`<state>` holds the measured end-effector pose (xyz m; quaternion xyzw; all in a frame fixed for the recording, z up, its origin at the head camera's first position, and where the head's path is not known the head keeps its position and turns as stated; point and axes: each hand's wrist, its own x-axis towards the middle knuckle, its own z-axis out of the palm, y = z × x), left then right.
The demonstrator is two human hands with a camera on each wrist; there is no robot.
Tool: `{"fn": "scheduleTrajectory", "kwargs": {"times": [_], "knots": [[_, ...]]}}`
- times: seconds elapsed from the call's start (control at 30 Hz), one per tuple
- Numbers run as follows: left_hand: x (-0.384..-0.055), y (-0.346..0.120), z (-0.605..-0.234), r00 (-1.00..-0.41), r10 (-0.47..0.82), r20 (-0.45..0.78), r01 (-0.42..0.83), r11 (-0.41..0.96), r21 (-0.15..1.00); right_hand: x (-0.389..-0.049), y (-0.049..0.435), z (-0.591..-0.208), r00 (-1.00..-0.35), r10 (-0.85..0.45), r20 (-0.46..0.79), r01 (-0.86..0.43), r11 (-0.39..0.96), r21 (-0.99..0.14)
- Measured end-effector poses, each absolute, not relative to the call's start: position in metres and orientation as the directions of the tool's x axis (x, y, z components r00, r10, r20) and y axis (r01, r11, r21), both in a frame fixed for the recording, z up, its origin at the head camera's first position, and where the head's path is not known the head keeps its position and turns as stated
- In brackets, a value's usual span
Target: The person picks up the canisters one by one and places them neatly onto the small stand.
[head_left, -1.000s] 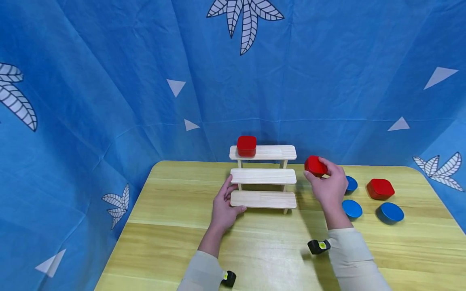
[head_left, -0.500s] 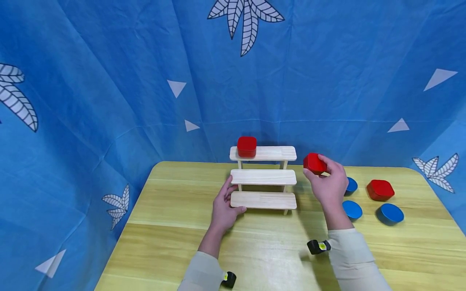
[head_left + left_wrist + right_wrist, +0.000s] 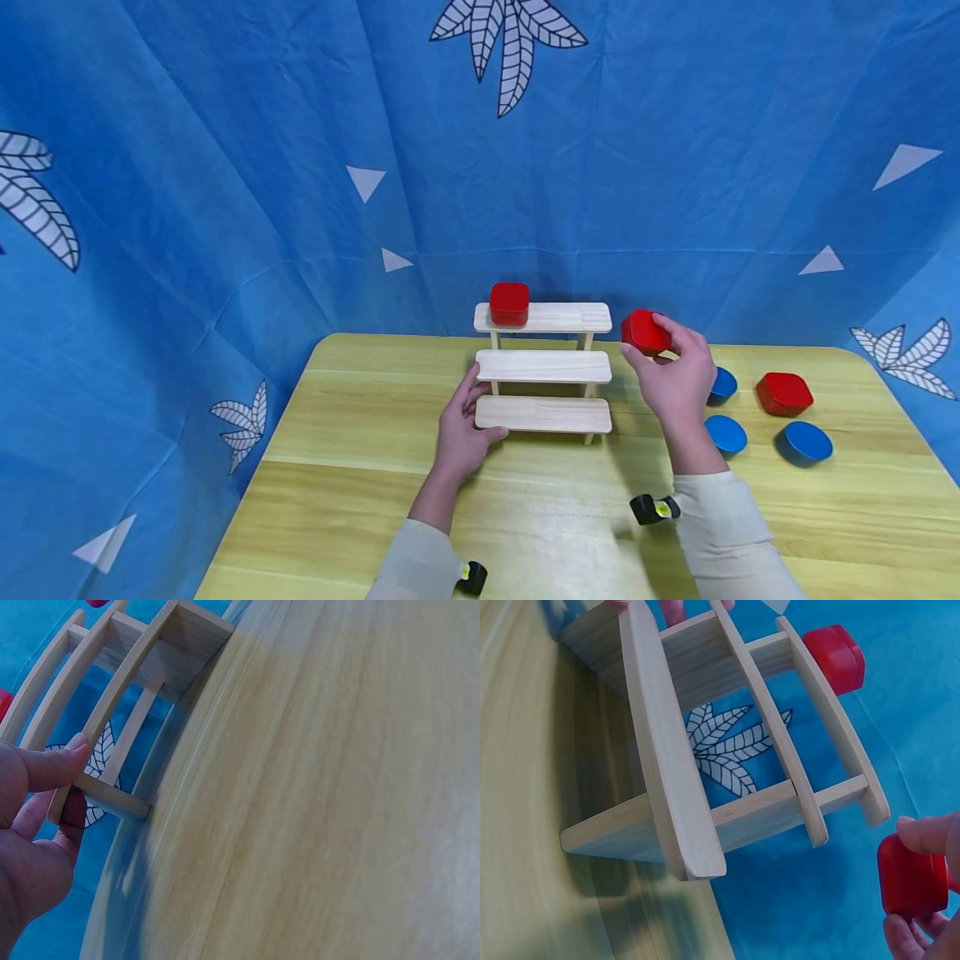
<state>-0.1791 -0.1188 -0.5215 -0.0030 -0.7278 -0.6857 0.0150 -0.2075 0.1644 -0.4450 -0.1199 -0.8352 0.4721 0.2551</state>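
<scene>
A small three-tier wooden shelf (image 3: 543,367) stands on the table. My left hand (image 3: 462,433) grips its left end, thumb on the front of the lowest tier and fingers behind; the left wrist view shows the thumb (image 3: 64,761) and fingers around that board. To the right of the shelf, my right hand (image 3: 678,375) holds a red rounded-square block (image 3: 645,332) in the air between thumb and fingers. In the right wrist view this held block (image 3: 911,876) is apart from the top tier. Another red block (image 3: 509,305) rests on the left of the top tier.
Right of the right hand, on the wooden table (image 3: 360,500), are a third red block (image 3: 783,394) and several blue round pieces, one (image 3: 803,443) near the front and one (image 3: 725,435) beside the forearm. A blue patterned cloth (image 3: 480,183) hangs behind the table.
My right hand has raised the red block slightly and shifted it a little left toward the shelf. The left hand stays on the shelf's left end.
</scene>
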Motion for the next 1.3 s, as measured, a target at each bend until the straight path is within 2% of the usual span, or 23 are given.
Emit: {"fn": "scheduleTrajectory", "kwargs": {"times": [0.73, 1.3], "knots": [[-0.179, -0.119, -0.523, -1.000, -0.021, 0.016, 0.015, 0.044, 0.999, -0.211, 0.156, -0.437, -0.845, 0.414, 0.339, -0.104, 0.494, -0.863], [-0.178, -0.119, -0.520, -1.000, -0.006, 0.030, 0.030, 0.025, 0.999, -0.215, 0.148, -0.429, -0.856, 0.400, 0.328, -0.104, 0.488, -0.867]]}}
